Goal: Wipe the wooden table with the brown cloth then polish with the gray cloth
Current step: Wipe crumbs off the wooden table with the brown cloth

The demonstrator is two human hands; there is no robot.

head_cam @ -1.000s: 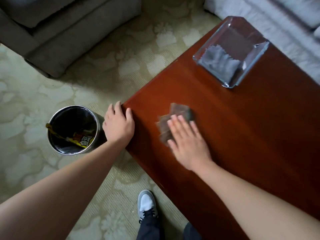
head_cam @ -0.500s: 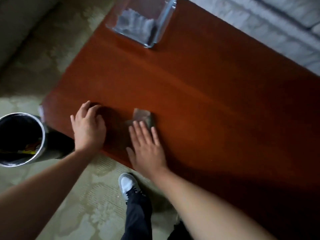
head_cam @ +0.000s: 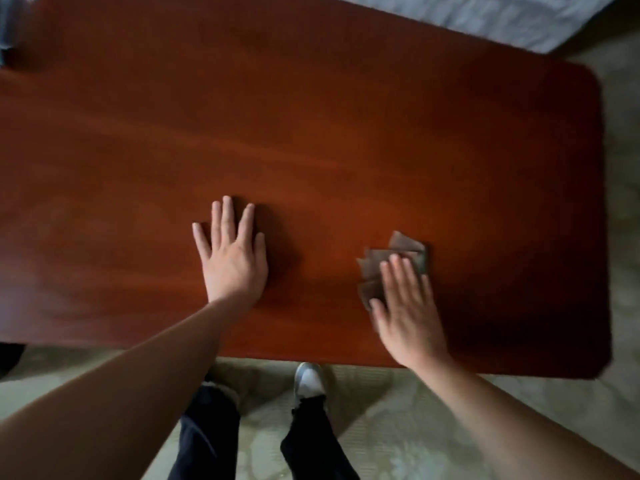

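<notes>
The reddish-brown wooden table (head_cam: 311, 116) fills most of the view. My right hand (head_cam: 405, 306) lies flat with straight fingers on the folded brown cloth (head_cam: 384, 265), pressing it onto the tabletop near the front right. Part of the cloth is hidden under that palm. My left hand (head_cam: 232, 258) rests flat on the bare wood, fingers spread, to the left of the cloth. The gray cloth is not in view.
A sliver of the glass tray (head_cam: 7, 26) shows at the top left corner. A light sofa (head_cam: 502, 19) runs behind the table's far edge. Patterned carpet (head_cam: 398, 427) and my feet lie below the front edge. The picture is blurred.
My right hand has slid the brown cloth rightward along the front of the table. My left hand moved from the table's left edge onto its surface. The view swung right, so the bin left the frame.
</notes>
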